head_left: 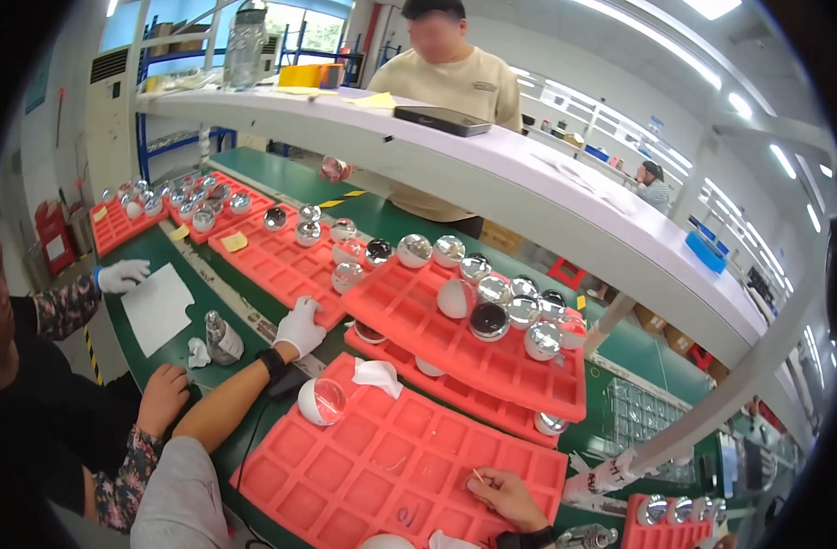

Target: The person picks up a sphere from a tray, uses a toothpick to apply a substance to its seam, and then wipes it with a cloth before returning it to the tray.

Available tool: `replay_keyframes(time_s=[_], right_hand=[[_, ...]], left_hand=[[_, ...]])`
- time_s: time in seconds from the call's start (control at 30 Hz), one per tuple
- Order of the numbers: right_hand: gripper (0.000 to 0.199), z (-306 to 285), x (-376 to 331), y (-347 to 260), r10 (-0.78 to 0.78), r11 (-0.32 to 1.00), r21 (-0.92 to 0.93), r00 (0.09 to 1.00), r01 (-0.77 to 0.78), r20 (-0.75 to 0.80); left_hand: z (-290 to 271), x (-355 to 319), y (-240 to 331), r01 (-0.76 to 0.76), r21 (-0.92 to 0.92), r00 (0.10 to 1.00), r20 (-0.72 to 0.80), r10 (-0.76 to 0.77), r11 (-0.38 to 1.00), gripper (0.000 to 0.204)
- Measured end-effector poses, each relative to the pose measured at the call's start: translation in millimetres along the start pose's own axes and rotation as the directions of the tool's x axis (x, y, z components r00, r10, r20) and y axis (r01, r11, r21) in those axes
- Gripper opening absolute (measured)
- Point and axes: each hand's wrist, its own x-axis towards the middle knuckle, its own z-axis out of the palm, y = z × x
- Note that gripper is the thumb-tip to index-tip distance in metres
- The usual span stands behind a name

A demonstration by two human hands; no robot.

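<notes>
My left hand (301,329), in a white glove, lies with its fingers stretched over the end of a long red compartment tray (281,265). Over the right part of the nearest red tray (363,457), my bare right hand (505,499) pinches a thin light-coloured stick (478,476). A ball, half white and half shiny (322,401), sits at that tray's far left corner. Beside it lies a crumpled white tissue (378,377). Another white ball (386,542) and more tissue (450,541) are cut off at the lower edge.
Stacked red trays (391,297) hold several mirrored balls (489,320). A clear bottle (222,339) stands near my left forearm. At left, a co-worker has a gloved hand (124,276) by a white sheet (158,309). A pale shelf (546,169) crosses above; another person stands behind it.
</notes>
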Motion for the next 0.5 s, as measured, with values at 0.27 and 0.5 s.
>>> replay_keyframes(time_s=[0.27,0.5], right_hand=[[0.016,2,-2,-6,-0.046,0.999,0.014,0.999,0.046,0.003],[0.017,0,4,2,-0.037,0.999,0.018,0.999,0.037,0.024]], left_hand=[[-4,12,15,0.008,0.021,0.998,0.062,-0.009,1.0,0.04],[-1,9,1,-0.034,0.056,0.999,0.036,0.032,0.998,0.04]])
